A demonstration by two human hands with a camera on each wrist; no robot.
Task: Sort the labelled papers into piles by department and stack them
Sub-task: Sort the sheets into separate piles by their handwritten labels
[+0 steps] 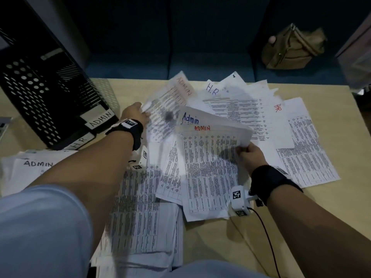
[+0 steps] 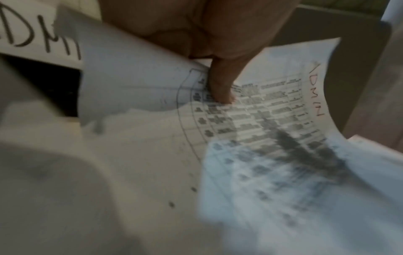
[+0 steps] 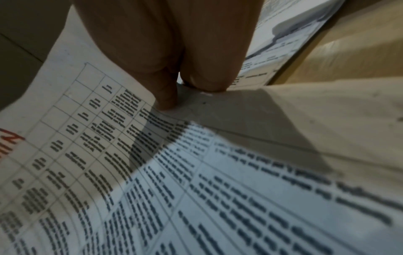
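Fingers (image 2: 220, 86) of my left hand (image 1: 135, 113) are pinching a blurred ADMIN sheet (image 1: 170, 101); my right hand (image 1: 249, 155) is gripping another ADMIN sheet (image 1: 208, 169), which I'm perhaps risking creasing or dragging neighbours.

I see white papers (image 1: 210, 173) with black table print, red and blue labels, on the beige desk (image 1: 220, 247)

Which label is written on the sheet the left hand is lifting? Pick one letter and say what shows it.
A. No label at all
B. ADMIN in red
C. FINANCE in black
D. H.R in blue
B: the left hand pinches the blurred, raised sheet, and the left wrist view shows ADMIN in red capitals along its edge.
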